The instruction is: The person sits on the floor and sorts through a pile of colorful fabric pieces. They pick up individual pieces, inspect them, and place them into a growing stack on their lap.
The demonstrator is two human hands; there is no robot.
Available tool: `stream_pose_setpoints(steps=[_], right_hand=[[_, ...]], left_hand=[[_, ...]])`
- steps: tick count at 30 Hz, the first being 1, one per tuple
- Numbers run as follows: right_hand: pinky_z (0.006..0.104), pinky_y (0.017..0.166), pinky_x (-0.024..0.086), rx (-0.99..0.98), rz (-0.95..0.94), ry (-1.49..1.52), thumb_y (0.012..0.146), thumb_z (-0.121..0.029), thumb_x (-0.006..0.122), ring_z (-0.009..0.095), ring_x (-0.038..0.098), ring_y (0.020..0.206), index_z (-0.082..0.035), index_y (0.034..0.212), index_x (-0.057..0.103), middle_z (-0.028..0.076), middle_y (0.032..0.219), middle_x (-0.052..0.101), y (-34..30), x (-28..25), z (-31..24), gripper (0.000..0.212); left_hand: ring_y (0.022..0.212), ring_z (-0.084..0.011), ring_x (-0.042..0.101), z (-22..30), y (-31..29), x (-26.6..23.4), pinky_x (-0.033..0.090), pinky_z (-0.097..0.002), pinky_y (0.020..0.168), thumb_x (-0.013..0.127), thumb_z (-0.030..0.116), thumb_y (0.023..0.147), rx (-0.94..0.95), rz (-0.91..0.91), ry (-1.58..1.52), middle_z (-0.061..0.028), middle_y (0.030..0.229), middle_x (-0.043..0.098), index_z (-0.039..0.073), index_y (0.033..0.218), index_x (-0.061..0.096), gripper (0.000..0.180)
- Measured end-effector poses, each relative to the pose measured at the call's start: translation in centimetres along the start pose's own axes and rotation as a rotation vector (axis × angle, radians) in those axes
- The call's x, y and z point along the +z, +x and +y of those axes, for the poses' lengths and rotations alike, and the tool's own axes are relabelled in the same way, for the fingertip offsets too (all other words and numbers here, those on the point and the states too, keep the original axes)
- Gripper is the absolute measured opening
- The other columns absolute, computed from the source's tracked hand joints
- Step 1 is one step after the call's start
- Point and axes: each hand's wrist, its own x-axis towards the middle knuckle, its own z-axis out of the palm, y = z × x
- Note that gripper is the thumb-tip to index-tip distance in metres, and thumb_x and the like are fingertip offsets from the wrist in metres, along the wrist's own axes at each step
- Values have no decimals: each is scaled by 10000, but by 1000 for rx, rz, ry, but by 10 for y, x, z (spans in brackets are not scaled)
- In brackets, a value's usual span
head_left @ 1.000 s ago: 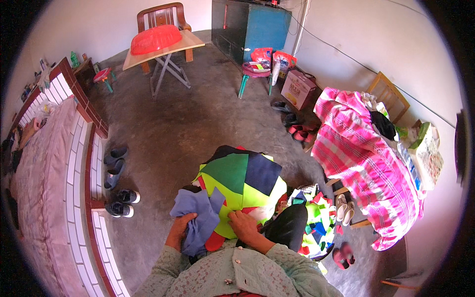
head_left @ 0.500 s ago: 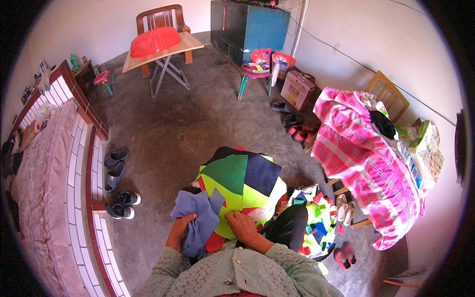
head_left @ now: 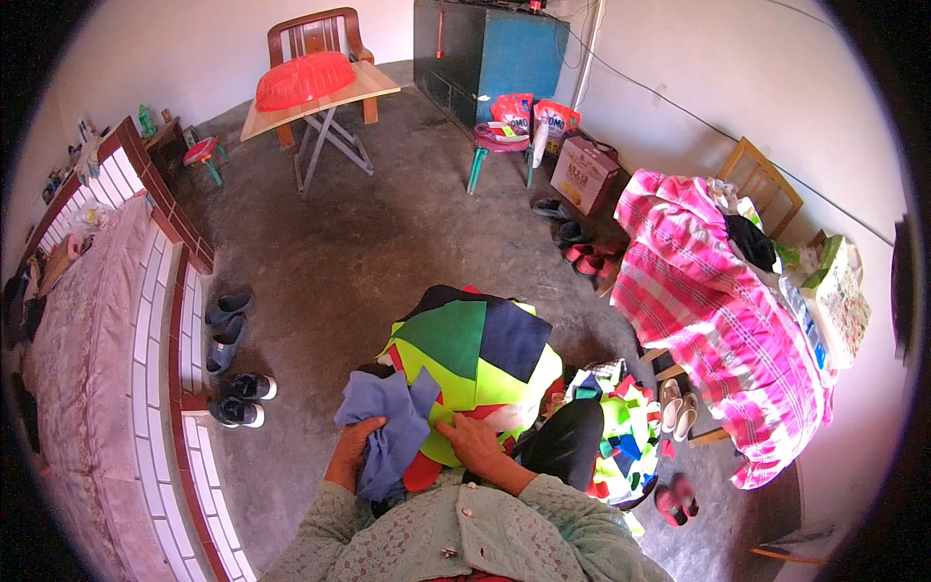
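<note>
Over my lap lies a patchwork of cloth pieces (head_left: 448,335) in green, navy, yellow-green, black and red. My left hand (head_left: 361,438) grips a crumpled blue-grey cloth (head_left: 396,427), thumb on top and the other fingers hidden beneath. Just to the right, my right hand (head_left: 473,441) pinches the near edge of a yellow-green cloth piece (head_left: 439,448) beside the blue-grey cloth; its fingertips are partly hidden. A red rounded scrap (head_left: 420,473) shows below, between the two hands.
By my right knee sits a heap of coloured cloth scraps (head_left: 626,441). A pink checked cloth (head_left: 713,330) covers furniture on the right. Dark shoes (head_left: 238,400) stand beside the tiled bed base (head_left: 155,359). Ahead, a red basin (head_left: 305,81) rests on a folding table (head_left: 373,85).
My right hand has shifted slightly to the left along the yellow-green piece's edge, toward the blue-grey cloth. My left hand keeps its hold in the same place.
</note>
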Motion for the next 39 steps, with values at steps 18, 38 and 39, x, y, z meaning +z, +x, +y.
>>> stream_pose_setpoints(steps=[18,38,39], right_hand=[[377,675,483,248,-11,362,788,-133,582,275,605,833,-110,986,615,100,900,609,-3,12,18,202],[374,656,470,281,118,189,692,-202,709,282,576,800,-89,1022,560,90,872,529,8,-30,4,380],[400,669,451,297,62,132,685,-280,704,284,547,820,-104,1027,537,84,878,501,11,-25,3,420]], left_hand=[[995,-246,583,12,-7,1,466,-369,886,608,153,761,-26,24,-75,-125,1076,607,-15,1137,551,416],[874,-247,634,20,-22,17,521,-362,789,625,179,765,-124,200,-253,-120,998,643,23,1104,566,378],[875,-245,633,16,-19,11,520,-359,789,624,178,766,-128,181,-255,-119,1003,642,23,1104,566,376]])
